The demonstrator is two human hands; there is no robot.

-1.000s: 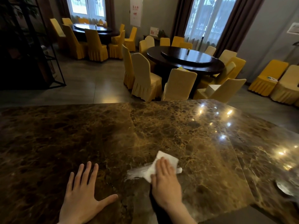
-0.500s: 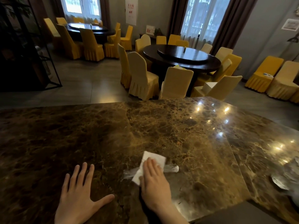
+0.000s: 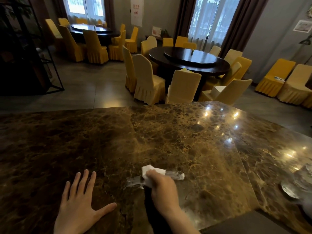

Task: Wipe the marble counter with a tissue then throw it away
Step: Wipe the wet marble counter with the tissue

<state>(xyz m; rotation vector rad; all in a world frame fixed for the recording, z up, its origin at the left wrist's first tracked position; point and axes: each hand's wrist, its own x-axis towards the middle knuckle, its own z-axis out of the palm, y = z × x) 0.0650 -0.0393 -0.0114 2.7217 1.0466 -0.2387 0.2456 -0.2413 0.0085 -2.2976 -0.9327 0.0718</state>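
A white tissue (image 3: 152, 172) lies crumpled on the brown marble counter (image 3: 168, 141), near its front edge. My right hand (image 3: 163, 190) presses down on the tissue with curled fingers and covers its near half. A pale wet smear (image 3: 175, 175) stretches left and right of the tissue. My left hand (image 3: 79, 205) rests flat on the counter to the left, fingers spread, holding nothing.
A glass dish (image 3: 298, 183) sits on the counter at the far right edge. Beyond the counter stand a dark round table (image 3: 189, 62) ringed by yellow-covered chairs (image 3: 148, 80) and a black metal shelf (image 3: 25, 56) at the left.
My right hand has slid the tissue slightly to the left and bunched it up under curling fingers. My left hand stays flat in place.
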